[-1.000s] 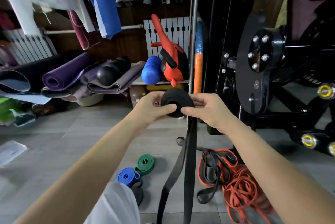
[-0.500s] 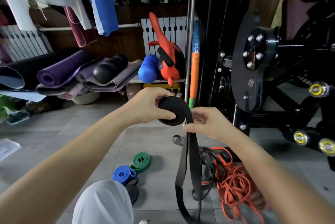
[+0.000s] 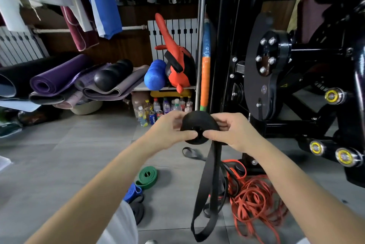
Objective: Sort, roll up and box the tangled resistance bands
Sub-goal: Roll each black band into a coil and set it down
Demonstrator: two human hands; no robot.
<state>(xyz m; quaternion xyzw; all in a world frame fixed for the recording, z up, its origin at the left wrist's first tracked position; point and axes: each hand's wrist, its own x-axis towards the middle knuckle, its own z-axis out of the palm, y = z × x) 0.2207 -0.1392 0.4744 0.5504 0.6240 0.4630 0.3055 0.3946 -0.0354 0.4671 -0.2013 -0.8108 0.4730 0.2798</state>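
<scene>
Open grey floor (image 3: 65,154) fills the left and lower left of the frame. It is bounded at the upper left by a heap of rolled mats (image 3: 59,79) and at centre by a cluster of bottles (image 3: 162,106) under a low shelf. A black gym machine (image 3: 266,69) closes off the right side, its base reaching the floor just behind the hands, and a thin upright pole (image 3: 199,46) rises just left of it. At centre frame the black band (image 3: 197,121) is held in the air as a thick roll between both hands. The left hand (image 3: 166,132) grips its left side, thumb pressed near the middle hole and fingers curled behind. The right hand (image 3: 237,135) grips the right side the same way, the two thumb tips nearly meeting. The band's unrolled end hangs from under the right hand as a long loop reaching the lower centre; whether it touches the floor I cannot tell. Below the left forearm a green roll (image 3: 147,176) lies on the floor, with a blue roll (image 3: 132,192) just beside it and a dark roll (image 3: 139,211) lower down, near the person's white clothing. Right of the hanging loop, at the machine's foot, sprawls an orange tangle (image 3: 254,204) with black bands mixed into its left edge.
</scene>
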